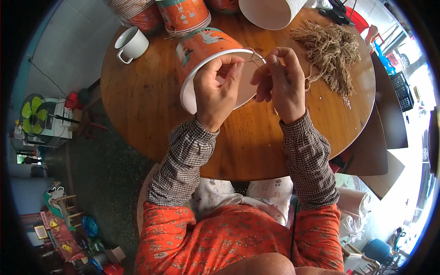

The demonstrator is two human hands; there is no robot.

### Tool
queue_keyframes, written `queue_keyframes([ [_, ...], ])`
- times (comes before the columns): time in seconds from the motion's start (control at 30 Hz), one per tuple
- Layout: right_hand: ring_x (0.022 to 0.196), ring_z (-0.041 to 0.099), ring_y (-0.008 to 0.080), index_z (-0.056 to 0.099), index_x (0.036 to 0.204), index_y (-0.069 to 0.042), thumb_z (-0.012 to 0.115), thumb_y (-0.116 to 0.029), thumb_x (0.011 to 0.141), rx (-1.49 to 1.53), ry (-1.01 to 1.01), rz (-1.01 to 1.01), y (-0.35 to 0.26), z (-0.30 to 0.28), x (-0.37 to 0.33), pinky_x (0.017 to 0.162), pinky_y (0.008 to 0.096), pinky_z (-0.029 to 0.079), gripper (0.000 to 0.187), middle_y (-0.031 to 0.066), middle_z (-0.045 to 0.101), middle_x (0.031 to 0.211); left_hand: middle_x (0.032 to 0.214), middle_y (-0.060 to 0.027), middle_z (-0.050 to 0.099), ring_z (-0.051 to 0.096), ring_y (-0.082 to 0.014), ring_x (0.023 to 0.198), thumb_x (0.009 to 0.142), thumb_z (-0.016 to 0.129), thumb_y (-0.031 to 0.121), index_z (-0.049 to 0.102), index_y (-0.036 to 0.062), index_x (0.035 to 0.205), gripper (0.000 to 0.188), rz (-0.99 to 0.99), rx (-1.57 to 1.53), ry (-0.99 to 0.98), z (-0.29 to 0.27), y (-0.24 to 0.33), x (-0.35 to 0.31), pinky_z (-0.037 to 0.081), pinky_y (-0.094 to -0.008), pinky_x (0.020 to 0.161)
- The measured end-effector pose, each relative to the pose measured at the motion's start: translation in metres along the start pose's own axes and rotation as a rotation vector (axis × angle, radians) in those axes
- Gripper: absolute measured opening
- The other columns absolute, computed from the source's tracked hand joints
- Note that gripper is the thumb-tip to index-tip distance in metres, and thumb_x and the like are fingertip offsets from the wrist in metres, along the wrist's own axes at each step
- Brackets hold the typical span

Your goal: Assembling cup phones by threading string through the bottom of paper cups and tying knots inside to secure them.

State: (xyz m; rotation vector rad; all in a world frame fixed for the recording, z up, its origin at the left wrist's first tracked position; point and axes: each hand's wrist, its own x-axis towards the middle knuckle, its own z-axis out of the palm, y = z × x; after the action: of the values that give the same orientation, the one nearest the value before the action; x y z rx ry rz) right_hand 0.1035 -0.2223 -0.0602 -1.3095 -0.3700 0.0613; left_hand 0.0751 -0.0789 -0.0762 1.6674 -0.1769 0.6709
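Bucket (205,49) between mug (134,44) and string bundle (331,54)

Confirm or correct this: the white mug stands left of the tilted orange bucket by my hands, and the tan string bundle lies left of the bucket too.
Wrong on the tan string bundle: the head view shows it right of the tilted orange bucket. The white mug does stand left.

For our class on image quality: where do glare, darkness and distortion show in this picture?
Head view: bright glare washes out the area right of the cardboard flaps; head view: the floor at left looks much darker; head view: fisheye curvature and black corners frame the scene, while the orange bucket near the middle looks fairly clear.
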Motion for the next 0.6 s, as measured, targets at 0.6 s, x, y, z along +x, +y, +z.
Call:
queue_keyframes([
  [0.6,0.053,0.05,0.0069,0.047,0.101,-0.003,0.047,-0.002,0.096,-0.304,0.009,-0.544,0.005,-0.007,0.0,0.048,0.0233,0.041,0.005,0.0023,0.053,0.063,0.112,-0.0047,0.066,0.06,-0.0231,0.102,0.078,0.064,0.002,0.066,0.0098,0.108,0.031,0.863,0.675,0.1,-0.011,0.029,0.007,0.039,-0.0384,0.096],
])
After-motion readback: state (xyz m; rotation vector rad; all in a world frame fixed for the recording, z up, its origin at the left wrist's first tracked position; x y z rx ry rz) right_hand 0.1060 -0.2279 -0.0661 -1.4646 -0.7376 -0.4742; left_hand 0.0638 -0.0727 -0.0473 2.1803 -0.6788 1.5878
